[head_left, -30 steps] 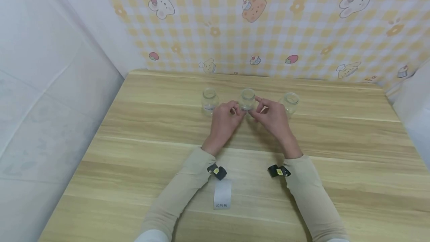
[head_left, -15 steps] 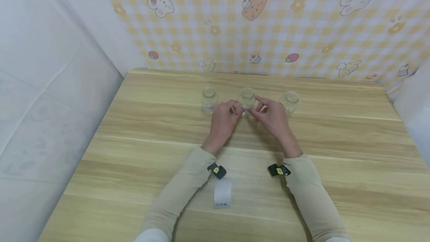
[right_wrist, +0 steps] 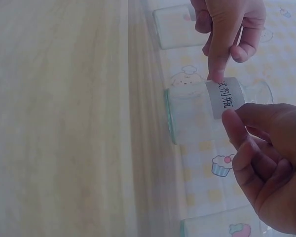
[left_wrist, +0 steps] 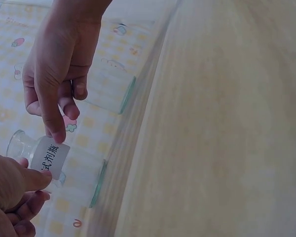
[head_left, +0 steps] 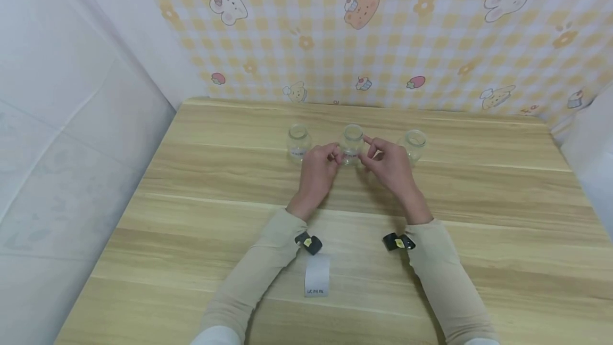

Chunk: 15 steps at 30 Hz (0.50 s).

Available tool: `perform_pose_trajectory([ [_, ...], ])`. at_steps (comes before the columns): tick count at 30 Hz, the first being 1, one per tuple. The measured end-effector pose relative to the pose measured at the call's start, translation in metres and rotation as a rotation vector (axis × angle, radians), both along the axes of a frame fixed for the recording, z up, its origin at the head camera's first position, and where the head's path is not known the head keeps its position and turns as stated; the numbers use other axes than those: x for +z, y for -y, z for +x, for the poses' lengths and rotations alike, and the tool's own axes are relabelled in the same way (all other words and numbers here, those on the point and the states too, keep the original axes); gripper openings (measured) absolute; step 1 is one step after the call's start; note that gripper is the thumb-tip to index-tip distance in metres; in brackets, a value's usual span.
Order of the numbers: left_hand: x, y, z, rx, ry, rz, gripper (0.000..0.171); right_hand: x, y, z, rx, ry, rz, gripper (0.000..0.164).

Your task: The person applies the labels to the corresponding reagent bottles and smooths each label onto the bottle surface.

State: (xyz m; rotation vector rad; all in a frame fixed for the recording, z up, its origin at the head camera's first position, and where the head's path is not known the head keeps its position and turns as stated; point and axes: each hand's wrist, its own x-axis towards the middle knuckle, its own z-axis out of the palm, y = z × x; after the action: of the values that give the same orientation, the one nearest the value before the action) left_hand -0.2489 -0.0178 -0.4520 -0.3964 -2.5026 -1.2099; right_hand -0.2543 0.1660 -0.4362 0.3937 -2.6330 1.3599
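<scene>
Head view: three small clear glass jars stand in a row at the far middle of the pale wood-grain counter (head_left: 479, 201). Left to right: left clear glass jar with a white label (head_left: 298, 143), standing apart and untouched; middle clear glass jar (head_left: 352, 143), with both hands on it; right clear glass jar (head_left: 413, 145), partly behind the right hand, untouched.

Left hand (head_left: 317, 173) sits on the left side of the middle jar, thumb and forefinger curled in, pressing the left edge of a small white paper label with black print (right_wrist: 225, 98) against the glass. Right hand (head_left: 389, 164) is on the right side, fingers loosely curled, forefinger tip pressing the same label's other edge. In the wrist views each hand has a fingertip on the label; neither hand wraps the jar body.

Near edge: a white printed paper tag (head_left: 317, 276) lies flat on the counter between the forearms.

Handling judgement: the jar looks light, rigid, smooth and slippery, and breakable if tipped. It is empty, so it could slide under a sideways push. Best hold is round the body below the narrow neck, or by the flared rim. The label looks thin and floppy, so it probably creases easily; press it flat from the middle outward.
</scene>
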Motion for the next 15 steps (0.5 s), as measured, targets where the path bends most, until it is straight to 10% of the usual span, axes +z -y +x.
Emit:
perform_pose_trajectory([
  [15,-0.0004,0.0011,0.0012,0.020,0.022,-0.001,0.014,0.0006,0.0004,0.0002,-0.017,0.035,-0.034,0.024],
])
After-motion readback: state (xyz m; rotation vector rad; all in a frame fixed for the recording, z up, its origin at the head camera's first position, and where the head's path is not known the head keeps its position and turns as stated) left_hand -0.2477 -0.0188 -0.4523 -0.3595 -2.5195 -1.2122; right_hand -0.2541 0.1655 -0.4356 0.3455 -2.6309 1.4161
